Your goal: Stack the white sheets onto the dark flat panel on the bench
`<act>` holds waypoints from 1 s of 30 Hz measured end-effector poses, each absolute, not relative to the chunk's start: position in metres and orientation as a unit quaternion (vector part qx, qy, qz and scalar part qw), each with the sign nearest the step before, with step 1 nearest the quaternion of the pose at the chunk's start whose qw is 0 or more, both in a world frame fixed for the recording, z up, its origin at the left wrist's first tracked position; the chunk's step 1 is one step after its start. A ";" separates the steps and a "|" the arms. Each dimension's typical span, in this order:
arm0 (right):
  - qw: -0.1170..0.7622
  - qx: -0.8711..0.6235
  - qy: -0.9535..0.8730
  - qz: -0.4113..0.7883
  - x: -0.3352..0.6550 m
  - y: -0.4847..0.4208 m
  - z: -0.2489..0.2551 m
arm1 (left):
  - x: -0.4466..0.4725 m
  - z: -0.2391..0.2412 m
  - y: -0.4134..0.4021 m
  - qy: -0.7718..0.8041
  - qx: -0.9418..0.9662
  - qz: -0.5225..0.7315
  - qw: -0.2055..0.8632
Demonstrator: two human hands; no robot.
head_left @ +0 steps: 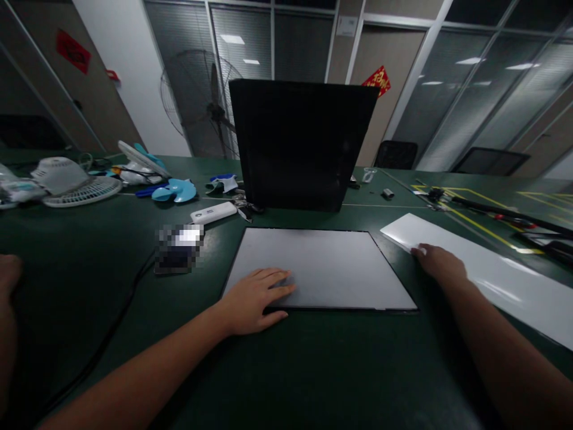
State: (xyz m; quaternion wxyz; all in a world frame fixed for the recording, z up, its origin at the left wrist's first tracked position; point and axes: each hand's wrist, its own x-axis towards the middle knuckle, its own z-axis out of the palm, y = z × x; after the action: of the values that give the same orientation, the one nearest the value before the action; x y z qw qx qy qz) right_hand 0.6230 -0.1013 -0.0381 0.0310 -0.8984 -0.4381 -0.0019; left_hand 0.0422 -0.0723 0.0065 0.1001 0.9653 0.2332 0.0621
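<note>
A flat grey panel (322, 266) with a thin black border lies on the dark green table (286, 370) in front of me. My left hand (255, 298) rests flat on its near left part, fingers stretched out. My right hand (439, 266) reaches to the near end of a long white sheet (492, 275) lying to the right of the panel; its fingertips touch the sheet's edge, and the fingers are mostly hidden behind the knuckles.
A tall black panel (299, 143) stands upright just behind the grey one. To the left lie a white power bank (213, 212), a blurred dark object (179, 248) with a cable, fan parts (76, 182) and blue blades (176, 191). Another person's hand (6, 280) shows at the far left edge.
</note>
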 end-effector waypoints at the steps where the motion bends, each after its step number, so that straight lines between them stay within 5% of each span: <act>1: 0.025 -0.894 -0.446 -0.005 0.620 -0.101 -0.038 | 0.042 0.006 -0.072 0.235 0.965 0.065 0.100; 30: -0.040 -0.866 -0.488 -0.097 0.572 -0.100 -0.022 | 0.041 0.005 -0.068 0.260 0.955 0.055 0.131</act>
State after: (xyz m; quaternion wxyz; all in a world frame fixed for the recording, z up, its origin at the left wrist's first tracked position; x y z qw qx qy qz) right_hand 0.5719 -0.1003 -0.0220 -0.0400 -0.8663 -0.4885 -0.0968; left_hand 0.0408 -0.0679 0.0045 0.1314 0.9551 0.2600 0.0546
